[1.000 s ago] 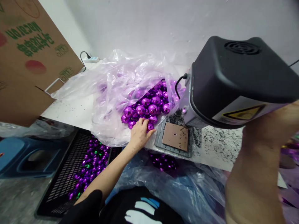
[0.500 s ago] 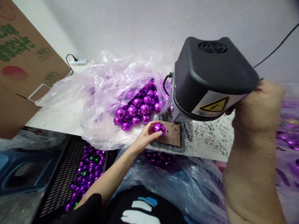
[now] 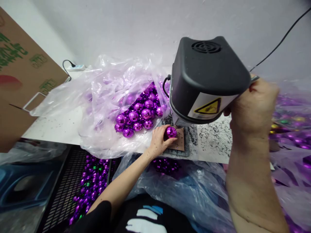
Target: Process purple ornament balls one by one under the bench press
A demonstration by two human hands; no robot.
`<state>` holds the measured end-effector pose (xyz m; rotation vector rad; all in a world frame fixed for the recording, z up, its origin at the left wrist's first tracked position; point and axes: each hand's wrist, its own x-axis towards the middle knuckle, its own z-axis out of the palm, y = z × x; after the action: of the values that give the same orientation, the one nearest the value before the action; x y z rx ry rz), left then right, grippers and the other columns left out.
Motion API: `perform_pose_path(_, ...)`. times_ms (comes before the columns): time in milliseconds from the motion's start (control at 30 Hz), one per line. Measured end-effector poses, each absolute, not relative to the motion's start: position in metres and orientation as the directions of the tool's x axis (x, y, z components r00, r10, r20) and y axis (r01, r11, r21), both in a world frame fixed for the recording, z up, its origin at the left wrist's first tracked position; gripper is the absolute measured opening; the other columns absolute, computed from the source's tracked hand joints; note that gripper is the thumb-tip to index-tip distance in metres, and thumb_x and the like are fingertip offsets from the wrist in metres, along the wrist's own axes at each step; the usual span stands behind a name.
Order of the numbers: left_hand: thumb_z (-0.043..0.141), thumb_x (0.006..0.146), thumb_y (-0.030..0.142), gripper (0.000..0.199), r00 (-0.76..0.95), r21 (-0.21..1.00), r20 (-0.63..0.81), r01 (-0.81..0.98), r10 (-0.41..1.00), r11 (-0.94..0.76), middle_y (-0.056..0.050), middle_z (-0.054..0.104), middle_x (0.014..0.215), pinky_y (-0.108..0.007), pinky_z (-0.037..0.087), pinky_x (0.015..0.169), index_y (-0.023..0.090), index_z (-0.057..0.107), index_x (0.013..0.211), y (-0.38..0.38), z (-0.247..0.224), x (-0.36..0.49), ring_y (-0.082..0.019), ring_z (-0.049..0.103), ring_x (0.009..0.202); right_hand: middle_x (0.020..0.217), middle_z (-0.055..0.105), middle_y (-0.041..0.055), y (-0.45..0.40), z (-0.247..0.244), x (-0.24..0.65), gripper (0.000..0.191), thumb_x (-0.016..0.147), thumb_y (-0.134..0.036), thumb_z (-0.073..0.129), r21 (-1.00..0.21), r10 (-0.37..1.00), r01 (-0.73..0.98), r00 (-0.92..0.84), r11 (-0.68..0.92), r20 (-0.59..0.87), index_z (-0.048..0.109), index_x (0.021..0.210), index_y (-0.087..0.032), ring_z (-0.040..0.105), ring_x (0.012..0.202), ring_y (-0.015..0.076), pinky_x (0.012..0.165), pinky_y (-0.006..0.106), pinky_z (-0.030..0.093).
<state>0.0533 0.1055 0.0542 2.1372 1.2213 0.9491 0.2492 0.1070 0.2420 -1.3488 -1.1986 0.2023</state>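
The left hand [image 3: 159, 140] pinches a glossy, faceted purple ball [image 3: 171, 132] — the right hand [image 3: 255, 105] grips a metal lever [image 3: 255, 78] beside smooth black casing [image 3: 211, 68].

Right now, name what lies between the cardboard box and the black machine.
In the head view, a translucent plastic bag and purple balls lie between; a power strip sits nearer the box.
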Motion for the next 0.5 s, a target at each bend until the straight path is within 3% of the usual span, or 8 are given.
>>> perform_pose_path(167, 0.079, 0.076, 0.042, 0.051, 0.371, 0.645, 0.339, 0.578, 0.865, -0.5, -0.007, 0.065, 0.107, -0.042, 0.045, 0.094, 0.02, 0.06, 0.118, 0.11, 0.057, 0.06, -0.026, 0.059, 0.104, 0.057, 0.035, -0.0023, 0.107, 0.242, 0.248, 0.04, 0.086, -0.04, 0.058, -0.803, 0.702, 0.514, 0.451, 0.301, 0.552, 0.044, 0.064, -0.01, 0.034, 0.056, -0.0006, 0.056, 0.017, 0.026)
perform_pose_path(500, 0.067, 0.086, 0.034, 0.046, 0.478, 0.635, 0.327, 0.528, 0.815, -0.564, -0.01, 0.061, 0.12, -0.048, 0.037, 0.108, 0.02, 0.049, 0.126, 0.099, 0.055, 0.061, -0.027, 0.056, 0.115, 0.059, 0.033, -0.0021, 0.106, 0.243, 0.245, 0.04, 0.087, -0.04, 0.057, -0.79, 0.696, 0.525, 0.438, 0.316, 0.569, 0.044, 0.065, -0.01, 0.033, 0.058, -0.0001, 0.054, 0.017, 0.026)
